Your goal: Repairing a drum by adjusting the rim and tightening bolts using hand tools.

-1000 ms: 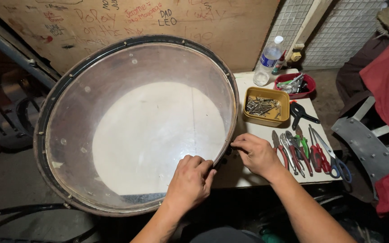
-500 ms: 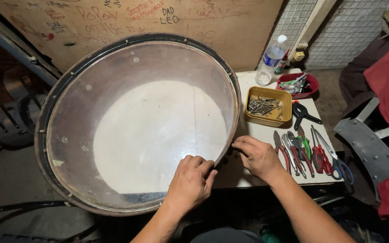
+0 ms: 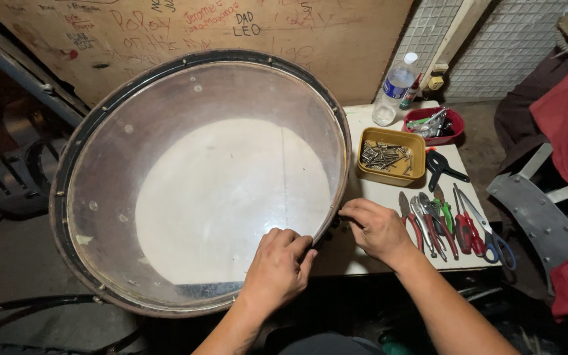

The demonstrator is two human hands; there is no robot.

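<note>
large bass drum [image 3: 198, 177] tilted against white table [image 3: 369, 253], left hand [image 3: 277, 266] and right hand [image 3: 376, 230] both pinching its dark rim, pliers [image 3: 438, 223] alongside

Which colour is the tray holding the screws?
Yellow, seen in the head view: the tray beside the drum.

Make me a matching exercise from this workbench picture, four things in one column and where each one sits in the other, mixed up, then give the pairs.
Things:
1. yellow tray
2. red bowl
3. plastic bottle
4. pliers and scissors

Places:
A. lying in a row at the table's near right
B. standing at the table's far corner, by the wall
C. beside the drum rim, full of screws
D. far right of the table, behind the yellow tray

Pairs: 1-C, 2-D, 3-B, 4-A
</note>
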